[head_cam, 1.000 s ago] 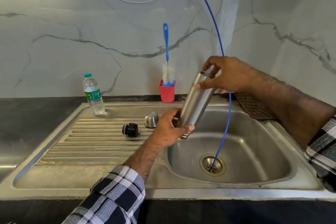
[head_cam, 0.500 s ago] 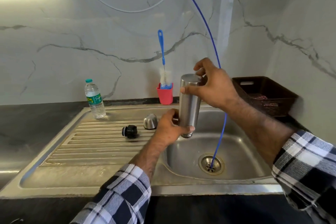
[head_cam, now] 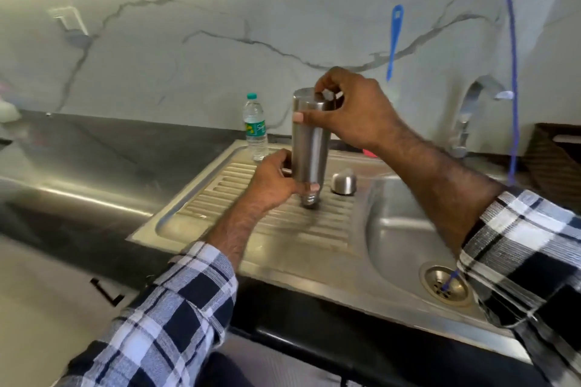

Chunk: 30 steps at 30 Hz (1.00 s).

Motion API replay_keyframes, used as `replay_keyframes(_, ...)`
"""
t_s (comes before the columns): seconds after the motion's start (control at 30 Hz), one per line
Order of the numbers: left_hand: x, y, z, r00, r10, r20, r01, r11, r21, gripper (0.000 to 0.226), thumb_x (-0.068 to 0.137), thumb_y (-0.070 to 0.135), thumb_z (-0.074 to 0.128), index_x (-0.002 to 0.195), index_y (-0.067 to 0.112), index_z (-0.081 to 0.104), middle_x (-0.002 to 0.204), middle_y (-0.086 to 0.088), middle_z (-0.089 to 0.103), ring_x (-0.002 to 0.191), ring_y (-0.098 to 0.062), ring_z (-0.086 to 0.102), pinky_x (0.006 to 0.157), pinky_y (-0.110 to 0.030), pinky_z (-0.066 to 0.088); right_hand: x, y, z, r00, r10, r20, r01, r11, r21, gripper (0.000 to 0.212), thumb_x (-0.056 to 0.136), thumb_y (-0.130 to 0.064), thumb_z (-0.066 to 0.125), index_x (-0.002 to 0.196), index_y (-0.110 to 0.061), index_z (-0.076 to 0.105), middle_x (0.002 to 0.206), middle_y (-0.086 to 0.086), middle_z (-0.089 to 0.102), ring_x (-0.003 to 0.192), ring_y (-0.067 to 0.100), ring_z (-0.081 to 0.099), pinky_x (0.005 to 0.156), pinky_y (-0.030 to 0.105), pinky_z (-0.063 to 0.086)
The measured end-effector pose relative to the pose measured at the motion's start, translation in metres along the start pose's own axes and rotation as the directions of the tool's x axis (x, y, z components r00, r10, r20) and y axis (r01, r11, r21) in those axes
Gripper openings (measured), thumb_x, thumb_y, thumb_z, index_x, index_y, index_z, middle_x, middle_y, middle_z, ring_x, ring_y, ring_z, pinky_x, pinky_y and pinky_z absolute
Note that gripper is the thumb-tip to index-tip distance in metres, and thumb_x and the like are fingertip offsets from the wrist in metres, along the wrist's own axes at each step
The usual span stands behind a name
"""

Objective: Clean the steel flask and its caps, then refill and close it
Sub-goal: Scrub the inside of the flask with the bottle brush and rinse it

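Hands grip an upturned flask (head_cam: 308, 141) over the drainboard (head_cam: 251, 217): left hand (head_cam: 276, 182) low, right hand (head_cam: 349, 113) on top; cap (head_cam: 344, 183) at 3 o'clock.

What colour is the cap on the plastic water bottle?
Green, or teal-green. The plastic water bottle stands on the draining board behind the flask, and its cap shows in the head view.
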State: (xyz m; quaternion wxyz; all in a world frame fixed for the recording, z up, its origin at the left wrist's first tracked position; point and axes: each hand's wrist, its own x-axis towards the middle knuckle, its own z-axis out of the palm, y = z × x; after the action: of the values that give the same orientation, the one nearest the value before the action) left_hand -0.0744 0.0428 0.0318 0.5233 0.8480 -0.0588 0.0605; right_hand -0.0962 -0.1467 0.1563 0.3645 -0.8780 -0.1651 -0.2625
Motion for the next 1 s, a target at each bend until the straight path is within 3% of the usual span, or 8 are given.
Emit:
replay_keyframes(0.1,-0.007,-0.028,-0.048,0.994,-0.068,-0.081,0.069,0.998,0.012,0.075,0.047,0.036,0.103,0.112,0.022,0.068,0.11,0.004,0.076,0.1,-0.02,0.073,0.087,-0.045,0.063,0.017,-0.024,0.043,0.993,-0.047,0.109,0.041,0.997,0.06,0.054,0.069,-0.063,0.089,0.103,-0.028,0.066,0.098,-0.009,0.072,0.086,0.009,0.068,0.079,0.037,0.06)
replay_keyframes(0.33,-0.026,-0.076,-0.116,0.976,-0.141,-0.166,0.143,0.99,-0.003,0.064,0.062,0.014,0.102,0.116,0.018,0.069,0.109,0.001,0.075,0.097,-0.017,0.072,0.078,-0.03,0.057,0.034,-0.069,0.117,0.955,-0.141,0.261,0.106,0.984,0.142,0.055,0.068,-0.06,0.09,0.107,-0.028,0.066,0.107,-0.008,0.071,0.089,0.006,0.067,0.075,0.028,0.057)
replay_keyframes(0.6,-0.001,-0.099,-0.122,0.968,-0.173,-0.181,0.177,0.984,0.003,0.072,0.057,0.024,0.101,0.121,0.024,0.069,0.112,0.004,0.075,0.108,-0.018,0.069,0.099,-0.045,0.058,0.047,-0.069,0.146,0.942,-0.148,0.302,0.128,0.988,0.083,0.054,0.075,-0.059,0.087,0.112,-0.028,0.063,0.116,-0.004,0.069,0.096,0.012,0.066,0.07,0.022,0.053)
replay_keyframes(0.87,0.005,-0.102,-0.119,0.979,-0.167,-0.119,0.167,0.986,-0.012,0.073,0.067,0.023,0.1,0.131,0.024,0.066,0.115,0.006,0.074,0.11,-0.017,0.069,0.104,-0.049,0.056,0.055,-0.055,0.154,0.943,-0.158,0.294,0.15,0.987,0.049,0.058,0.082,-0.058,0.082,0.127,-0.026,0.063,0.121,-0.003,0.07,0.1,0.012,0.065,0.07,0.017,0.045)
replay_keyframes(1.0,0.003,-0.105,-0.122,0.975,-0.192,-0.115,0.193,0.981,-0.011,0.069,0.063,0.025,0.103,0.123,0.026,0.069,0.112,0.006,0.076,0.108,-0.017,0.073,0.104,-0.051,0.057,0.056,-0.051,0.154,0.938,-0.166,0.303,0.165,0.986,0.029,0.058,0.082,-0.058,0.082,0.128,-0.028,0.063,0.119,-0.004,0.07,0.098,0.012,0.065,0.071,0.018,0.046)
